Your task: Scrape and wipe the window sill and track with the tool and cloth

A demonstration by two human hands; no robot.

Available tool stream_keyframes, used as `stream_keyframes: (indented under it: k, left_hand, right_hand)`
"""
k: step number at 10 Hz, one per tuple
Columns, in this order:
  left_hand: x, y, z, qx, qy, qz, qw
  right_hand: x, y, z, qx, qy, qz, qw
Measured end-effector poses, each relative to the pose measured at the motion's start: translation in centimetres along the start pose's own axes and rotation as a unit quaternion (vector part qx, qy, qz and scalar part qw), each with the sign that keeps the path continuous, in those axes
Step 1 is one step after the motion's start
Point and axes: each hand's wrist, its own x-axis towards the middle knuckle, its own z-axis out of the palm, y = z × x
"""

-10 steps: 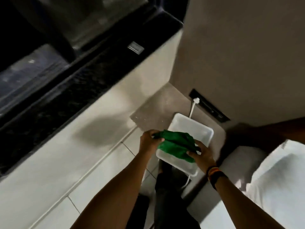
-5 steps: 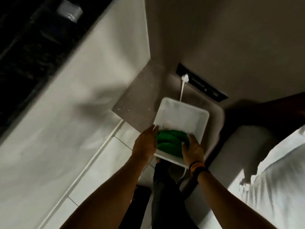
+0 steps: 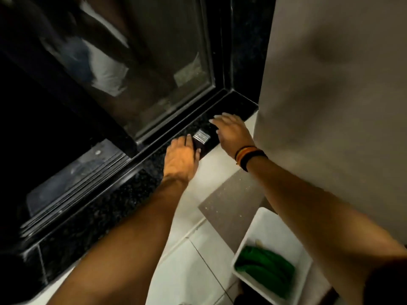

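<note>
A small scraper point(image 3: 201, 137) with a ribbed silver head and a dark handle lies on the black speckled window sill point(image 3: 105, 208), near its right end. My left hand point(image 3: 181, 158) is on the sill with fingers and thumb around the scraper's handle. Just right of the tool, my right hand point(image 3: 231, 134), which wears wristbands, hovers over the sill with its fingers spread and nothing in it. The green cloth point(image 3: 265, 271) lies bunched in a white plastic tub point(image 3: 271, 225) on the floor at lower right. The dark window track point(image 3: 176, 124) runs along the back of the sill below the glass.
A beige wall point(image 3: 330, 95) closes off the sill on the right. Pale tiles point(image 3: 198, 271) cover the wall face and floor below the sill. The dark glass pane point(image 3: 154, 73) shows dim reflections.
Both hands let go of the green cloth, which now lies in the tub, and rose to the sill. The view swung up from the floor to the window.
</note>
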Motion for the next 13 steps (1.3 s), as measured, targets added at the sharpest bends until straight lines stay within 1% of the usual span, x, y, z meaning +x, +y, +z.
stream_keyframes:
  k: [1,2,3,4,5,6,7,8,9,10,11,12,13]
  left_hand:
    - [1.5,-0.4,0.2,-0.007,0.0,-0.005,1.0]
    - [2.0,-0.5,0.3,0.008,0.02,0.021,1.0]
    - [1.5,-0.3,0.0,0.019,0.019,0.049,0.998]
    - [0.8,0.8,-0.2,-0.014,0.035,0.136,0.99]
    - [-0.3,4.5,1.2,-0.038,0.029,0.259,0.965]
    - [-2.7,10.3,5.8,-0.002,-0.047,0.364,0.93]
    - [-6.8,14.9,12.5,-0.007,-0.11,0.396,0.912]
    - [-10.4,17.6,20.0,-0.02,-0.173,0.406,0.897]
    - [-11.7,18.3,25.0,-0.008,-0.207,0.399,0.893]
    - [-11.9,19.1,30.2,0.0,-0.225,0.399,0.889]
    - [-11.7,19.4,33.0,0.013,-0.218,0.398,0.891]
    - [-11.3,19.5,35.0,0.016,-0.193,0.409,0.892]
    - [-12.3,19.0,34.0,-0.012,-0.19,0.386,0.902]
  right_hand:
    - [3.3,0.0,0.0,-0.074,-0.098,-0.028,0.992]
    - [4.0,0.4,-0.3,-0.141,-0.094,-0.088,0.982]
    - [2.0,1.7,-0.7,-0.149,-0.054,-0.14,0.977]
    - [-3.0,4.0,-1.4,-0.093,-0.02,-0.094,0.991]
    - [-11.4,7.6,-1.1,-0.027,-0.004,0.016,0.999]
    - [-20.8,11.5,1.2,-0.017,-0.056,0.128,0.99]
    - [-29.1,13.8,4.9,-0.032,-0.101,0.194,0.975]
    - [-34.9,15.3,10.2,-0.022,-0.144,0.247,0.958]
    - [-37.5,16.2,14.6,0.002,-0.149,0.264,0.953]
    - [-38.6,18.1,19.5,-0.005,-0.161,0.274,0.948]
    - [-38.7,19.1,22.2,-0.027,-0.174,0.292,0.94]
    - [-38.3,19.8,23.7,-0.041,-0.181,0.304,0.934]
    - [-38.4,18.4,23.6,-0.006,-0.155,0.331,0.931]
